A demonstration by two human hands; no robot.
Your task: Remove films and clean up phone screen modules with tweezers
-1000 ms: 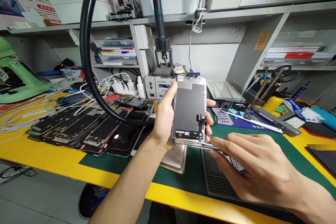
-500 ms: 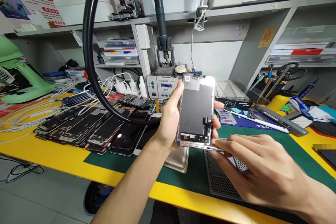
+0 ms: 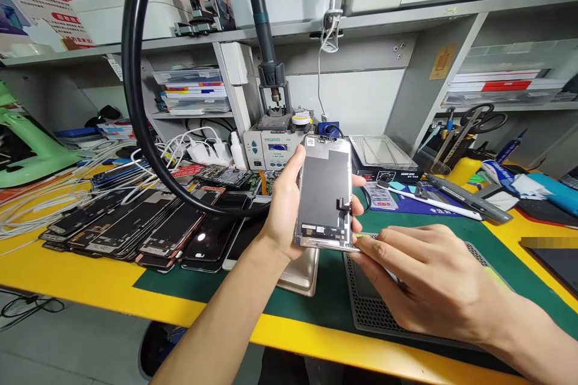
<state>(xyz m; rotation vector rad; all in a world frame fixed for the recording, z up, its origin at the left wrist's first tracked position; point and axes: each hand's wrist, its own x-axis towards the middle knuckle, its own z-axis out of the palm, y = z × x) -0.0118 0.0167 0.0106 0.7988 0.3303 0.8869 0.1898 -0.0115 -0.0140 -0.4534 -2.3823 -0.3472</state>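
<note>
While several dark phone screens [image 3: 130, 219] lie overlapped at left, too layered to count, one left hand [image 3: 284, 210] clasps one phone panel [image 3: 323, 192] by its side edges, thumb left, three fingertips showing right, above the yellow bench [image 3: 316, 335]. One gold phone [image 3: 300, 277] lies lower, a bare strip of green mat [image 3: 331, 295] separating it from one grey perforated pad [image 3: 361, 313]. One right hand [image 3: 424, 280] has thumb and forefinger close together at the panel's lower right corner; what they pinch I cannot tell. Beyond it lies one white brush [image 3: 433, 202], and bare mat opens rightward.
</note>
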